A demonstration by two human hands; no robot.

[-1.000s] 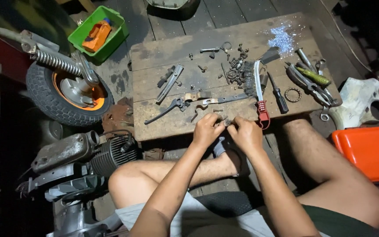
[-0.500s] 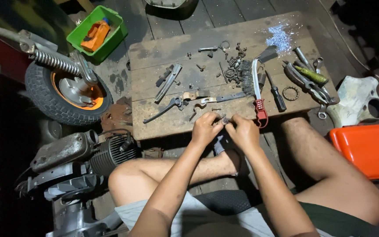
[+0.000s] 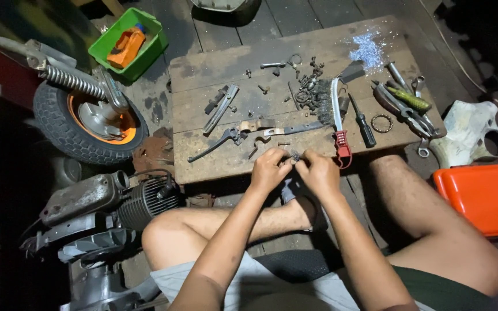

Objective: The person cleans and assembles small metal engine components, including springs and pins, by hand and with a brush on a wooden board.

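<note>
Seated cross-legged on the floor, a person brings the left hand (image 3: 269,169) and right hand (image 3: 320,171) together at the near edge of a low wooden surface (image 3: 214,63), fingers of both pinched on a small metal part (image 3: 295,156) held between them; a red-handled wire brush (image 3: 339,124), a brake lever (image 3: 214,145) and loose bolts lie just beyond

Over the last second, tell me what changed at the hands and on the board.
Almost nothing moved. Both hands, left hand and right hand, stayed together at the wooden board's near edge, pinching a small metal part. The wire brush, brake lever and screwdriver lie unmoved.
</note>
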